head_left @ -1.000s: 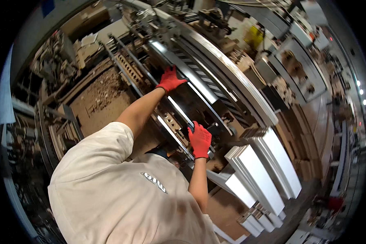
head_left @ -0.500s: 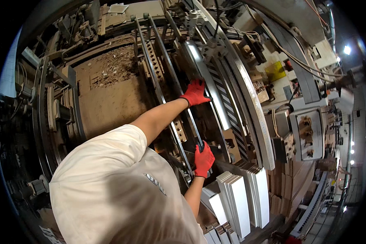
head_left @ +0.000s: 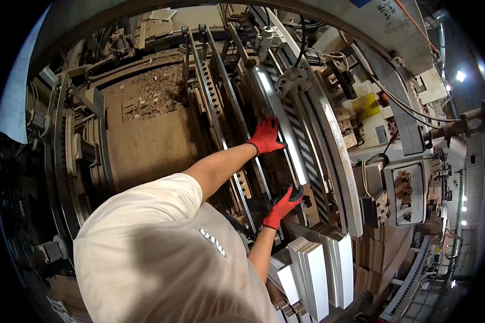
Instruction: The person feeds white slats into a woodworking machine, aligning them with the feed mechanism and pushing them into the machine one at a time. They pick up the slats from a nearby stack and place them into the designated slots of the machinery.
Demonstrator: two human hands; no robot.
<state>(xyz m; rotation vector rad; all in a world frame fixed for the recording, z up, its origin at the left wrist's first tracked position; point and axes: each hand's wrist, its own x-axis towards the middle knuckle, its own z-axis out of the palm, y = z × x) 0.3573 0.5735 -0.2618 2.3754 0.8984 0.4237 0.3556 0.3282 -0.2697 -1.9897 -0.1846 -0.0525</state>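
I lean over a long machine bed of dark metal rails (head_left: 221, 124). My left hand (head_left: 265, 135), in a red glove, lies flat with spread fingers on a rail beside a bright metal strip (head_left: 277, 113). My right hand (head_left: 283, 205), also in a red glove with a dark palm, is nearer to me at the rails' near end. Its fingers are apart against a brown block (head_left: 310, 196), and nothing is gripped in it. My pale shirt (head_left: 161, 253) hides the lower left.
Stacks of white boards (head_left: 320, 264) stand on edge just below my right hand. A brown bed with wood scraps (head_left: 151, 107) lies to the left. A control box with knobs (head_left: 407, 191) and a yellow box (head_left: 366, 106) sit at the right, among cables.
My head has turned, so the machine now runs more upright in view. My left hand stays on the rail. My right hand has opened from on top of the rail.
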